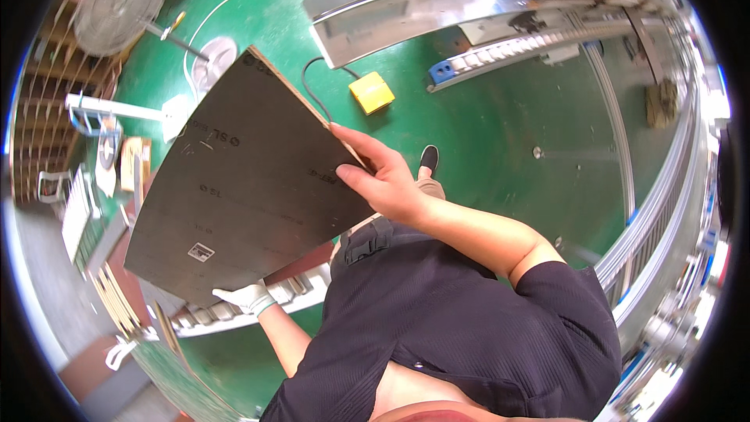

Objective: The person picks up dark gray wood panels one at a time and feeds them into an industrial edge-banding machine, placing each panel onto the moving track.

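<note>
A large dark grey board (242, 180) with a pale edge and small printed marks is held tilted in front of my body. My right hand (383, 176), bare, pinches its right edge, thumb on the dark face and index finger along the edge. Under the board's near lower edge is my left hand (248, 298) in a white glove; the thumb side shows, and the board hides most of the fingers. A small square label (201, 252) sits on the dark face near the lower left.
A yellow foot pedal (372, 94) with a cable lies on the green floor (500, 156). A metal machine (406, 16) and roller rail (539, 43) stand ahead. Left are a pedestal fan (121, 4), stacked panels (117, 301) and shelving (51, 109). A roller conveyor (664, 211) runs along the right.
</note>
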`<control>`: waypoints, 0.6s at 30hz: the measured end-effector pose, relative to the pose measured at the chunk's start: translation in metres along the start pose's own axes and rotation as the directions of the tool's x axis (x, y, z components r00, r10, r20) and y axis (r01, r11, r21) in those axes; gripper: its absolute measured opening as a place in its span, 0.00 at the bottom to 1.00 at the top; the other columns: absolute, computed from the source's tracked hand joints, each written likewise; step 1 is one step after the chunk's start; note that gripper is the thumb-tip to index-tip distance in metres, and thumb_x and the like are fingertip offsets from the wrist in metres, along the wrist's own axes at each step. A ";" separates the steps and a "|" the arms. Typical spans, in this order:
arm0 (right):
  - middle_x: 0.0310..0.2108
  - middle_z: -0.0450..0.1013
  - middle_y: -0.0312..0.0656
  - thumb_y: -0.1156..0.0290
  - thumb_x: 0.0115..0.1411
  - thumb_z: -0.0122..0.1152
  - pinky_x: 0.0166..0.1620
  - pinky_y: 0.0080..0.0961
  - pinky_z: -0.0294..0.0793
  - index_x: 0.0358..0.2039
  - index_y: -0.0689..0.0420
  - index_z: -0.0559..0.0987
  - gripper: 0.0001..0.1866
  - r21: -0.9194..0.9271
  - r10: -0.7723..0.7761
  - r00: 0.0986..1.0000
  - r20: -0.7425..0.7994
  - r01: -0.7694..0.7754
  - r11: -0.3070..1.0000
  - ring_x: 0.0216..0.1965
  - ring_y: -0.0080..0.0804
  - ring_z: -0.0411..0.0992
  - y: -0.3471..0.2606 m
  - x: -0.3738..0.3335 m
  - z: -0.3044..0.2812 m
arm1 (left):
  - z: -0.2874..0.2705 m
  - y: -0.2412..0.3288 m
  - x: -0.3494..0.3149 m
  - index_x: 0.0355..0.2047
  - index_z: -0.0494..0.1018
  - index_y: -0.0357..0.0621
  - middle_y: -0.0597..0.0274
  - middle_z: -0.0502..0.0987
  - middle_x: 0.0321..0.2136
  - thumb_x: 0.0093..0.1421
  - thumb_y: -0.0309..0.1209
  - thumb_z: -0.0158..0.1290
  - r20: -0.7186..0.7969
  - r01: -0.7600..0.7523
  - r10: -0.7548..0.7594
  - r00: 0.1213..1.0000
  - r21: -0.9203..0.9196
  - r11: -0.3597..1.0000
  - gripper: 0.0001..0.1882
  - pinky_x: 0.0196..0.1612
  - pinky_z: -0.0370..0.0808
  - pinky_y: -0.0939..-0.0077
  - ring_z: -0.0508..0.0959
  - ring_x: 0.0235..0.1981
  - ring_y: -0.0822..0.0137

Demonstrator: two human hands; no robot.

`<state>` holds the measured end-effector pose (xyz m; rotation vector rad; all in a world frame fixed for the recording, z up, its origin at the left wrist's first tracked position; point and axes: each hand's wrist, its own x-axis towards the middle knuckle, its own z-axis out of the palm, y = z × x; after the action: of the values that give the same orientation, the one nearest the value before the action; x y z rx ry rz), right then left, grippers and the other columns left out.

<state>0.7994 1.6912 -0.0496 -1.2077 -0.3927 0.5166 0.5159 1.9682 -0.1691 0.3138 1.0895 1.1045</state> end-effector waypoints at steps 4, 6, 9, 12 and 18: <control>0.55 0.74 0.38 0.79 0.64 0.60 0.55 0.20 0.68 0.68 0.58 0.69 0.30 -0.056 -0.121 0.950 -0.289 0.109 0.992 0.50 0.19 0.69 0.019 -0.008 -0.067 | 0.055 -0.013 -0.018 0.65 0.68 0.49 0.59 0.69 0.65 0.62 0.62 0.53 0.433 0.304 -0.243 0.868 -0.077 0.950 0.40 0.69 0.62 0.44 0.66 0.66 0.53; 0.45 0.77 0.38 0.75 0.64 0.63 0.45 0.15 0.72 0.66 0.56 0.70 0.30 0.007 -0.073 0.876 -0.476 0.087 0.996 0.40 0.15 0.71 0.014 -0.023 -0.109 | 0.081 -0.032 -0.026 0.63 0.70 0.46 0.59 0.72 0.63 0.59 0.56 0.61 0.678 0.508 -0.392 0.621 0.033 0.861 0.38 0.67 0.65 0.44 0.70 0.64 0.55; 0.45 0.75 0.39 0.68 0.64 0.66 0.50 0.23 0.72 0.55 0.64 0.74 0.23 -0.178 -0.094 0.584 -0.806 -0.087 0.980 0.45 0.22 0.71 0.031 -0.070 -0.191 | 0.118 -0.079 -0.040 0.60 0.72 0.43 0.57 0.76 0.58 0.62 0.37 0.62 0.591 0.621 -0.603 0.536 0.208 0.756 0.28 0.63 0.70 0.46 0.75 0.59 0.55; 0.45 0.75 0.40 0.61 0.66 0.65 0.56 0.27 0.69 0.50 0.67 0.76 0.22 -0.133 -0.091 0.317 -0.944 -0.113 0.985 0.48 0.27 0.71 0.051 -0.143 -0.252 | 0.162 -0.138 -0.069 0.59 0.71 0.37 0.53 0.76 0.57 0.63 0.29 0.59 0.576 0.484 -0.738 0.351 0.563 0.670 0.24 0.63 0.72 0.52 0.75 0.58 0.56; 0.46 0.77 0.42 0.56 0.68 0.57 0.50 0.38 0.78 0.48 0.60 0.77 0.19 0.135 0.130 -0.134 -0.982 -0.031 0.990 0.45 0.38 0.77 0.066 -0.268 -0.244 | 0.230 -0.258 -0.122 0.58 0.72 0.37 0.54 0.78 0.51 0.64 0.28 0.59 0.434 0.147 -0.900 0.042 0.888 0.435 0.23 0.58 0.75 0.54 0.78 0.54 0.58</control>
<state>0.7018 1.3658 -0.1919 -1.2077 1.1451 -0.4735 0.8476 1.8120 -0.1687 0.8407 0.3046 -0.4502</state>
